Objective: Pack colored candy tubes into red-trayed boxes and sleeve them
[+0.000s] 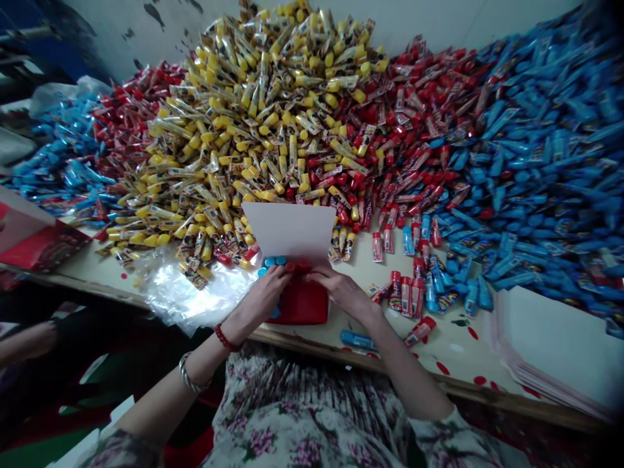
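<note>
In front of me at the table edge stands an open red box, its white lid [295,231] raised and its red front [305,305] towards me. Blue caps [273,261] of small tubes show along its left side, and red caps [298,266] show at the middle. My left hand [272,289] reaches over the box's left part, closed, with its fingertips at a red-capped tube. At the right rim, my right hand [344,292] has its fingers bent and drawn together over the box. What they grip, if anything, is hidden.
Heaps of yellow tubes [244,130], red tubes [414,123] and blue tubes [550,149] cover the back. Loose red tubes [406,296] and a blue tube [358,339] lie at right, near stacked white cartons [556,344]. Clear plastic [195,299] lies left. Another person's arm [26,344] shows far left.
</note>
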